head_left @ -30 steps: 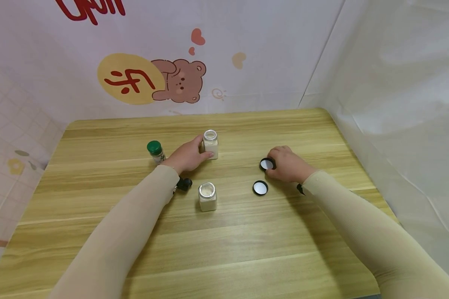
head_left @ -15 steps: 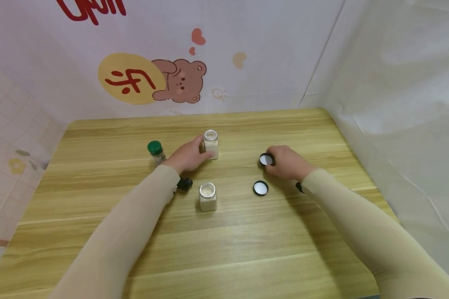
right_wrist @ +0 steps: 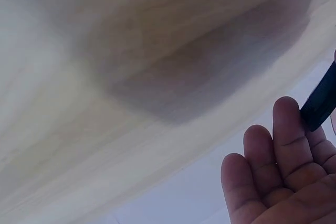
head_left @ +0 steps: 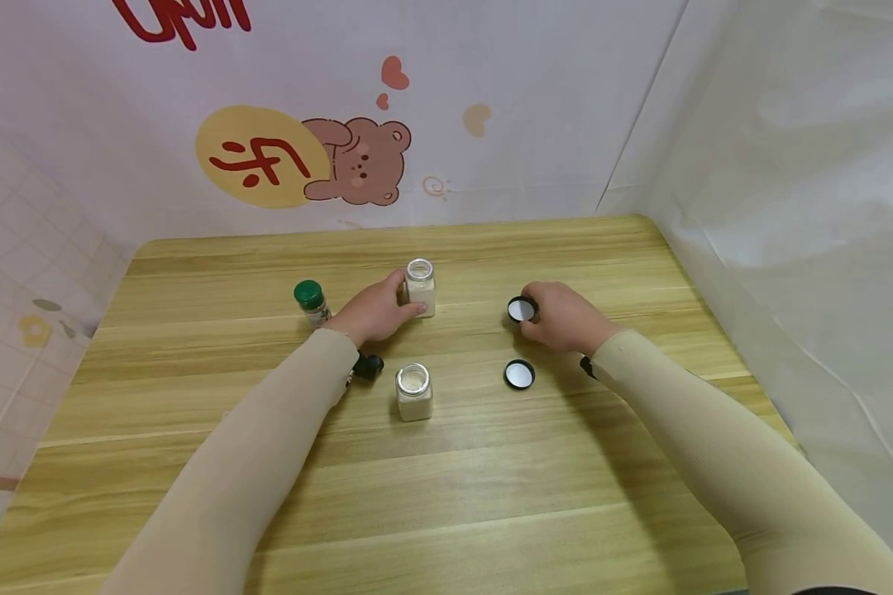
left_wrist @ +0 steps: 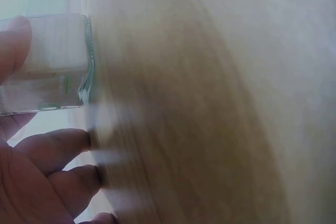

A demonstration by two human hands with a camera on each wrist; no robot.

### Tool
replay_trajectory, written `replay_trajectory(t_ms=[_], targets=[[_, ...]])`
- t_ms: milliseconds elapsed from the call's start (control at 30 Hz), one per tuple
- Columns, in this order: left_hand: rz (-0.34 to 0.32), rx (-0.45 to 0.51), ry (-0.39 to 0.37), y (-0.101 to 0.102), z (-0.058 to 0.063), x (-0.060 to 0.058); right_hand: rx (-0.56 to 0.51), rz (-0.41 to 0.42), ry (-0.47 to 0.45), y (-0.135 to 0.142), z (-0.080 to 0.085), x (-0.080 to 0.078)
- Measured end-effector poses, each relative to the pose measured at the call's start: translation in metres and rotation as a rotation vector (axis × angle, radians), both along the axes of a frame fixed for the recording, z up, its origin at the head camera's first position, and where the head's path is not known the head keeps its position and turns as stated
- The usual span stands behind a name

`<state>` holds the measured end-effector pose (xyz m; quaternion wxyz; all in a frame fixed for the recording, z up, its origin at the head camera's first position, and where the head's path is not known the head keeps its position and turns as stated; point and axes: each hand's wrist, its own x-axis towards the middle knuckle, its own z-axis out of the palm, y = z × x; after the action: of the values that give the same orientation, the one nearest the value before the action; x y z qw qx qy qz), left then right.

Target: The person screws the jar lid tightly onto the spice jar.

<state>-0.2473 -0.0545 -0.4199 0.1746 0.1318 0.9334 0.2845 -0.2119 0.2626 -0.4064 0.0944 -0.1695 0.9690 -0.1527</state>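
Observation:
My left hand (head_left: 375, 310) grips an uncapped square glass jar (head_left: 420, 293) at the back of the table, thumb on one side and fingers behind. In the left wrist view the clear base of the glass jar (left_wrist: 58, 66) shows beside the thumb. My right hand (head_left: 565, 316) pinches a black lid (head_left: 522, 310) with its white inside facing up. The edge of the black lid (right_wrist: 321, 100) appears at the fingertips in the right wrist view. A second black lid (head_left: 519, 375) lies white side up on the table, nearer me.
Another uncapped glass jar (head_left: 414, 395) with pale contents stands in front of the left hand. A small bottle with a green cap (head_left: 309, 296) is left of the left hand, partly behind it. A printed white sheet (head_left: 528, 107) rises behind the wooden table (head_left: 491, 496).
My right hand has carried the black lid a little to the left and toward the back. The left hand and the jar it grips have stayed put.

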Motion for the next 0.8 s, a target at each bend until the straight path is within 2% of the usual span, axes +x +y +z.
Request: replay_trajectory(t_ms=[800], targets=[[0.011, -0.001, -0.008, 0.001, 0.005, 0.003, -0.008, 0.044, 0.087, -0.034, 0.019, -0.013]])
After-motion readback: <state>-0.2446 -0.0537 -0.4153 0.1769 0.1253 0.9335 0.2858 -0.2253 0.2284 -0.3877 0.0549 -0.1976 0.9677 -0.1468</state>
